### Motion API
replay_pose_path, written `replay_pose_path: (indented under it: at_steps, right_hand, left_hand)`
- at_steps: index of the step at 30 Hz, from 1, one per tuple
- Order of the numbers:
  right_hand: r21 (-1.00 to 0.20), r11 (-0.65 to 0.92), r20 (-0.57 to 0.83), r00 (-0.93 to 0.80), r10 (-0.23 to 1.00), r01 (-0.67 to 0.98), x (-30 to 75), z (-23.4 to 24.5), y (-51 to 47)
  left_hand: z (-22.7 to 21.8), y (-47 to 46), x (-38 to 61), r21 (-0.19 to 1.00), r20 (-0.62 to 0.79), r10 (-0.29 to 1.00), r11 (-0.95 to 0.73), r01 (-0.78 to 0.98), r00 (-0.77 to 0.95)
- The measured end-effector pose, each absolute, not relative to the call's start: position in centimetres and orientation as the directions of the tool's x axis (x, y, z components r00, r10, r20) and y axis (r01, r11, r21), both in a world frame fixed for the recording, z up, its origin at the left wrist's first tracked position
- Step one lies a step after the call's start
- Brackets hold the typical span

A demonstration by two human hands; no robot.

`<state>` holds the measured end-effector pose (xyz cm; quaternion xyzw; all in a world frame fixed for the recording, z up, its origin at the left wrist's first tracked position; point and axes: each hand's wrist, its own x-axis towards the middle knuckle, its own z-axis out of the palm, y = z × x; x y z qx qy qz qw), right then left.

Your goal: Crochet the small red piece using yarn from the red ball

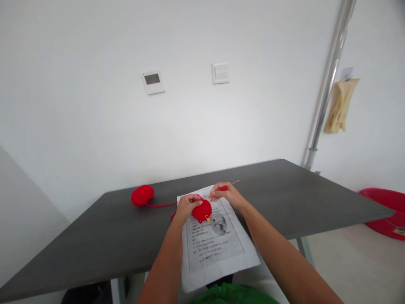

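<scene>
My left hand [187, 206] pinches the upper left edge of a round red crochet piece [203, 211]. A yellow stitch marker [208, 218] hangs from the lower rim of that piece. In my right hand [225, 193] is a crochet hook [224, 188] with a red handle, its thin metal shaft pointing up and to the right, apart from the crochet piece. Red yarn [163, 205] runs from my left hand to a red yarn ball [142, 196] on the table's left part. Beneath both hands lies a printed sheet [218, 253] with text and a picture.
The sheet hangs over the near edge of the dark grey table [272, 198]. A white wall with a small panel [153, 82] and a switch [220, 73] stands behind. To the right are a metal pipe [329, 88], hanging cream gloves [341, 105] and a red basin [384, 198].
</scene>
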<state>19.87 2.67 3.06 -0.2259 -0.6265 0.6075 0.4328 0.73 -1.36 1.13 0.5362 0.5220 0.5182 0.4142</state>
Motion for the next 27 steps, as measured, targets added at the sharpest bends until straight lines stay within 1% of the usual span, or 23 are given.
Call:
replay_pose_path:
  at_steps: [3, 6, 10, 17, 21, 24, 27]
  right_hand:
    - [-0.952, 0.124, 0.260, -0.525, 0.810, -0.280, 19.6, 2.8, 2.7]
    - [-0.939, 0.134, 0.293, -0.535, 0.793, -0.316, 19.4, 2.5, 2.7]
    - [-0.920, 0.236, 0.375, -0.531, 0.760, -0.311, 19.3, 2.4, 2.6]
    - [-0.871, 0.394, 0.490, -0.471, 0.733, -0.294, 18.8, 2.5, 2.0]
    - [-0.835, 0.493, 0.549, -0.434, 0.714, -0.243, 18.4, 2.4, 1.7]
    - [-0.800, 0.566, 0.588, -0.448, 0.674, -0.199, 18.4, 2.2, 1.7]
    - [-0.792, 0.576, 0.593, -0.480, 0.647, -0.203, 18.3, 2.0, 1.9]
  left_hand:
    - [0.8, -1.3, 0.4, 0.995, 0.090, 0.994, -0.087, 0.054, -0.062]
    - [0.7, -1.3, 0.3, 0.996, 0.066, 0.997, -0.067, -0.054, -0.031]
    - [1.1, -1.6, 0.4, 0.985, 0.014, 1.000, -0.015, -0.175, -0.003]
    - [1.5, -2.0, 0.3, 0.947, -0.090, 0.994, 0.103, -0.304, 0.055]
    - [1.3, -1.9, 0.0, 0.924, -0.127, 0.986, 0.158, -0.350, 0.111]
    - [1.2, -1.8, 0.0, 0.922, -0.132, 0.984, 0.167, -0.349, 0.122]
    - [1.3, -1.9, 0.2, 0.927, -0.105, 0.985, 0.148, -0.344, 0.139]
